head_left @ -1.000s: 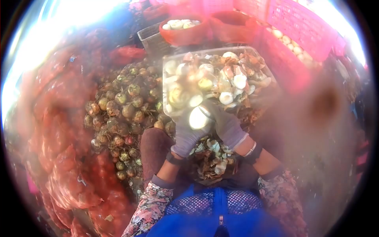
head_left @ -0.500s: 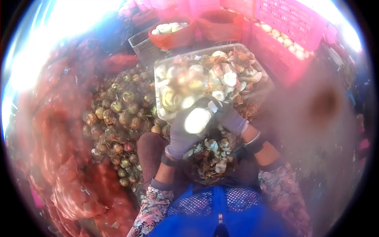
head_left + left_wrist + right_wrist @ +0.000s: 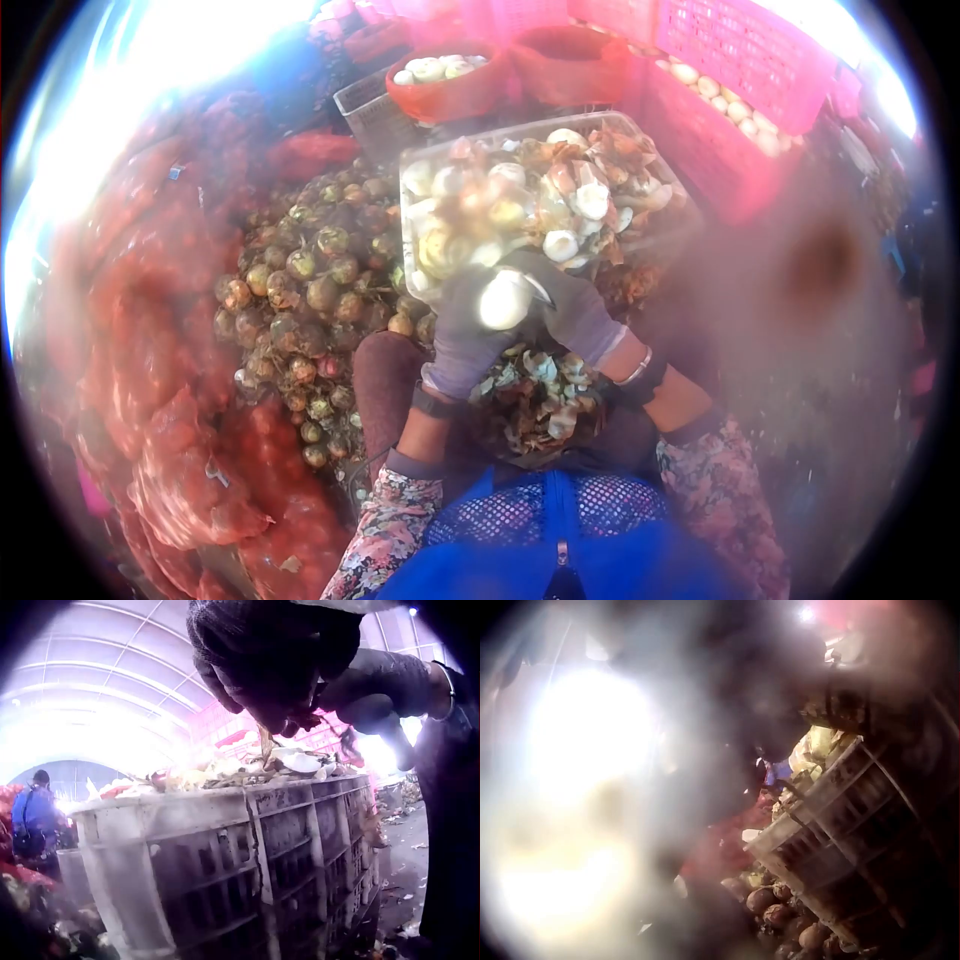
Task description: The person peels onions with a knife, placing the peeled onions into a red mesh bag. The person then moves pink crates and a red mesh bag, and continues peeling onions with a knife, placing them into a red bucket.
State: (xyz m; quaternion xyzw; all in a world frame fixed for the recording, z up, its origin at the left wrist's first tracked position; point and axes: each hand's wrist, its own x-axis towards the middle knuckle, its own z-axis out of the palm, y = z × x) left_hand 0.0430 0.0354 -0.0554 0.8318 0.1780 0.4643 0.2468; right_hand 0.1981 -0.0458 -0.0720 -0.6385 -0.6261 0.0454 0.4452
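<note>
Head view: against half a second ago the peeled onion (image 3: 503, 298) is seen narrower, so it is judged turned, peeling in progress; it is gripped by the gloved left hand (image 3: 462, 335) just in front of the grey crate (image 3: 408, 215), with the right hand (image 3: 580, 315) curled against it, its own grip not determinable. Left wrist view: peel scraps (image 3: 266, 739) are seen hanging under the left hand above the crate rim. Right wrist view: heavily blurred, only crate and unpeeled onions (image 3: 780, 900) resolved; no writing readable anywhere.
</note>
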